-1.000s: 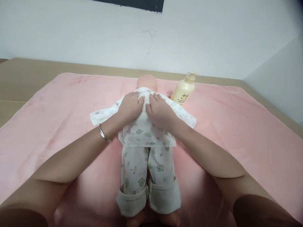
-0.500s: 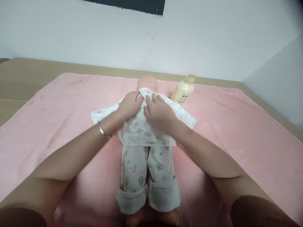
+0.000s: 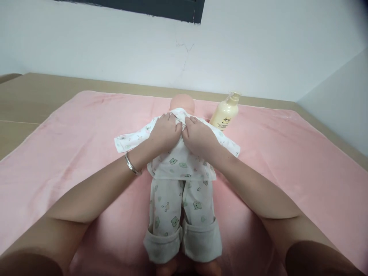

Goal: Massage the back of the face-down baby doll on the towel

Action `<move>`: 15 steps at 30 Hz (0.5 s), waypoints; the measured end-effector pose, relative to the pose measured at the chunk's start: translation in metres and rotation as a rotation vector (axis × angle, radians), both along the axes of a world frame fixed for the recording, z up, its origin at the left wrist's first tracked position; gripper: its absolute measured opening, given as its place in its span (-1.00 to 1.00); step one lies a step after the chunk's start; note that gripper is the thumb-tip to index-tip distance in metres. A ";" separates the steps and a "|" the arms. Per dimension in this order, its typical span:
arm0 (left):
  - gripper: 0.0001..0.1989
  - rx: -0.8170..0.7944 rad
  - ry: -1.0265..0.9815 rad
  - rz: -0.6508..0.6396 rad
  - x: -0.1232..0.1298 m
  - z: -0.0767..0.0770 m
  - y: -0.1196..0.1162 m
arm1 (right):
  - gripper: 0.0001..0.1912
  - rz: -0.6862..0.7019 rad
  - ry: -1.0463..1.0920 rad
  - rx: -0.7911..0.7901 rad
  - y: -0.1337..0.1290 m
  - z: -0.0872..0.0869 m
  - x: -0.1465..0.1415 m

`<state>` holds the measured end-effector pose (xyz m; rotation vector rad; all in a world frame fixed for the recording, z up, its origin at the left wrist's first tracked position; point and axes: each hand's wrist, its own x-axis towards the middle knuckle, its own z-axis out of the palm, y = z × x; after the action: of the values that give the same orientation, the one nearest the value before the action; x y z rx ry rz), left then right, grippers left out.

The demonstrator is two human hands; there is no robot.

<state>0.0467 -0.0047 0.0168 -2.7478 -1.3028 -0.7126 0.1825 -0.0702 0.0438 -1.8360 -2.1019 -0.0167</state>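
Dressed doll (image 3: 184, 168) lying mid-scene on a pink blanket (image 3: 86, 153), head far, feet near — the left hand (image 3: 166, 132) and right hand (image 3: 200, 138) rest on its white printed top (image 3: 169, 168), thumbs close together. The right hand, spread half a second ago, is now narrower, fingers drawn in; the left is narrow too. Whether either pinches cloth, I cannot tell — a cream pump bottle (image 3: 225, 114) stands unmoved, far right, just beside the top
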 end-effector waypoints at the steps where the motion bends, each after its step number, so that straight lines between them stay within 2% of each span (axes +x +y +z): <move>1: -0.60 0.036 0.001 -0.007 0.002 -0.001 -0.005 | -0.48 -0.004 0.025 -0.016 0.004 0.001 0.003; 4: -0.59 0.147 0.025 -0.054 0.006 -0.002 -0.024 | -0.51 -0.010 0.097 -0.052 0.019 0.001 0.015; 6: -0.61 0.155 0.031 -0.093 0.006 0.001 -0.030 | -0.50 -0.023 0.091 -0.054 0.024 -0.001 0.017; 9: -0.68 0.005 -0.078 -0.108 0.002 0.007 -0.021 | -0.45 -0.063 0.003 -0.029 0.015 -0.003 0.008; 12: -0.74 -0.221 -0.288 -0.006 -0.001 0.010 -0.004 | -0.41 -0.075 -0.082 0.001 -0.004 -0.004 -0.008; 15: -0.75 -0.295 -0.450 0.056 -0.002 0.007 0.002 | -0.39 -0.035 -0.083 0.004 -0.012 -0.004 -0.015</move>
<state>0.0443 -0.0026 0.0233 -2.8584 -1.6774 -1.2878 0.1674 -0.0824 0.0399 -1.9008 -2.1230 -0.1078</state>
